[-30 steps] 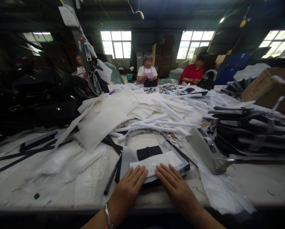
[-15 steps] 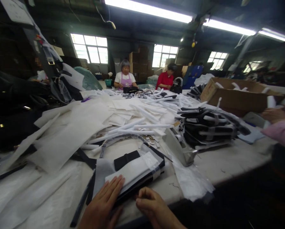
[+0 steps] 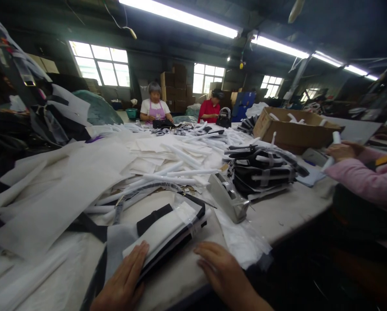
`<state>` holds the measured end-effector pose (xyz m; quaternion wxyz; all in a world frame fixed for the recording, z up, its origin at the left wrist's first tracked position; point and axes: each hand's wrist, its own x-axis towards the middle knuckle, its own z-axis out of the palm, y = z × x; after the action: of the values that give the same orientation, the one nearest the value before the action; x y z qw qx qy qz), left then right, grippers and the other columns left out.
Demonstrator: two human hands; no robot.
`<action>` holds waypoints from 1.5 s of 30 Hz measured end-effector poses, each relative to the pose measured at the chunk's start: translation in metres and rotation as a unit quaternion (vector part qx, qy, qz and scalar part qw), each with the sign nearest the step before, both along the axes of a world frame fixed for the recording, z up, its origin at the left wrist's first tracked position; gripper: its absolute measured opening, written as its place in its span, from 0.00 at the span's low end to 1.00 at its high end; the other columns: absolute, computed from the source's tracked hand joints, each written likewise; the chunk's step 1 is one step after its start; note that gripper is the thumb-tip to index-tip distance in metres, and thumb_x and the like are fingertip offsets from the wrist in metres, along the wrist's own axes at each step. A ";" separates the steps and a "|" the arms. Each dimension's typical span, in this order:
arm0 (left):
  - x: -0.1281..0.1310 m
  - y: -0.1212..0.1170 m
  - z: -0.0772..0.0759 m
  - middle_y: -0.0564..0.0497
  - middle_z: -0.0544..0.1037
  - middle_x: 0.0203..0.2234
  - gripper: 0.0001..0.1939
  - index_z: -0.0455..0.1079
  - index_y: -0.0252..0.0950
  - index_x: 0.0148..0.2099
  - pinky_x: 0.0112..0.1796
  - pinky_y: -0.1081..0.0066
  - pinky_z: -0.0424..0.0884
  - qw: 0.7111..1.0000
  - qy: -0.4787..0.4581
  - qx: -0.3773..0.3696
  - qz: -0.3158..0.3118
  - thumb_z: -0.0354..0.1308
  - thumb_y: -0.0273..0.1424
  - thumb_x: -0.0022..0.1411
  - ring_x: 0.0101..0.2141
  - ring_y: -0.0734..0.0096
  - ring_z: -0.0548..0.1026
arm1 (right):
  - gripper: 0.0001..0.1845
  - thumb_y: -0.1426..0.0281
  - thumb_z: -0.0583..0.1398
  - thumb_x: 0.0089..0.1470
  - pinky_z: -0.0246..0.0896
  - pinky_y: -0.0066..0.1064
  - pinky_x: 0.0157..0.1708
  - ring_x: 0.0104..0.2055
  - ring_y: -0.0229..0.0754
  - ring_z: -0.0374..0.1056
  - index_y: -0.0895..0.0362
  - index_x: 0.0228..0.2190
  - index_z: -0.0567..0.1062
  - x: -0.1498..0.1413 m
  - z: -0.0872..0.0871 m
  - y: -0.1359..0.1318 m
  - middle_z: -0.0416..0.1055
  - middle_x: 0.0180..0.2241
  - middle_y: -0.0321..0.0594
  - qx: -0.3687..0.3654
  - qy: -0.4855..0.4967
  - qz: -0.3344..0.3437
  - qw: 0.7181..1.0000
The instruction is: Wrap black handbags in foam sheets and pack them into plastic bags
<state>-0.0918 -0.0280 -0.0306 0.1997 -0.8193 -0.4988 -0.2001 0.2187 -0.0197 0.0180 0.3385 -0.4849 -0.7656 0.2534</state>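
My left hand (image 3: 124, 278) lies flat with fingers stretched out, pressing on the near end of a black piece wrapped in white paper and clear film (image 3: 167, 231). My right hand (image 3: 221, 270) rests palm down on the bare tabletop just right of that piece, fingers loosely together and touching nothing else. A curved strap in clear wrapping (image 3: 144, 192) lies beyond the piece.
A grey tape dispenser (image 3: 227, 198) stands to the right, behind it a stack of wrapped black pieces (image 3: 261, 170). White sheets and paper rolls (image 3: 122, 160) cover the table. A person's pink sleeve (image 3: 358, 177) reaches in at right by a cardboard box (image 3: 293, 129). Two people sit far across.
My view swung right and up. My right hand left the wrapped piece, curled briefly, and now lies flat on the table beside it. My left hand stayed on the piece.
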 end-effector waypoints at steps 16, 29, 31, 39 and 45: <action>0.007 -0.005 0.007 0.48 0.62 0.64 0.34 0.43 0.37 0.71 0.52 0.63 0.73 0.999 -0.002 -0.027 0.030 0.44 0.26 0.65 0.57 0.61 0.70 | 0.08 0.67 0.61 0.59 0.64 0.36 0.41 0.38 0.45 0.72 0.49 0.30 0.80 0.106 0.004 0.045 0.77 0.32 0.35 0.054 -0.250 -0.042 0.966; 0.009 -0.005 0.015 0.48 0.63 0.63 0.34 0.44 0.36 0.71 0.52 0.63 0.72 0.999 -0.027 -0.034 0.026 0.44 0.25 0.64 0.57 0.64 0.70 | 0.19 0.61 0.51 0.65 0.65 0.34 0.37 0.35 0.45 0.73 0.54 0.29 0.76 0.092 0.016 0.045 0.77 0.30 0.40 0.073 -0.150 -0.161 0.973; 0.009 -0.004 0.017 0.47 0.64 0.63 0.34 0.44 0.36 0.71 0.52 0.63 0.72 0.998 -0.044 -0.037 0.027 0.44 0.26 0.64 0.56 0.64 0.71 | 0.18 0.62 0.52 0.65 0.62 0.37 0.39 0.35 0.47 0.70 0.54 0.27 0.75 0.076 0.011 0.040 0.74 0.29 0.41 0.107 -0.149 -0.156 0.970; 0.013 -0.001 0.028 0.47 0.64 0.63 0.33 0.43 0.37 0.71 0.50 0.65 0.74 0.989 -0.111 -0.066 0.065 0.46 0.30 0.66 0.55 0.62 0.72 | 0.15 0.69 0.53 0.65 0.55 0.36 0.39 0.33 0.44 0.64 0.55 0.26 0.71 -0.007 -0.005 0.014 0.69 0.26 0.38 0.204 -0.141 -0.053 0.967; 0.015 0.001 0.027 0.47 0.64 0.63 0.33 0.44 0.37 0.71 0.52 0.67 0.72 0.989 -0.117 -0.068 0.054 0.45 0.30 0.66 0.57 0.64 0.70 | 0.21 0.66 0.48 0.68 0.53 0.33 0.30 0.27 0.40 0.63 0.55 0.24 0.69 -0.063 -0.035 -0.010 0.68 0.23 0.36 0.279 -0.117 0.022 0.953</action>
<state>-0.0766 -0.0267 -0.0040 0.0942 -0.7738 -0.5749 -0.2486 0.1560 -0.0294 -0.0175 0.3626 -0.3809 -0.8503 -0.0214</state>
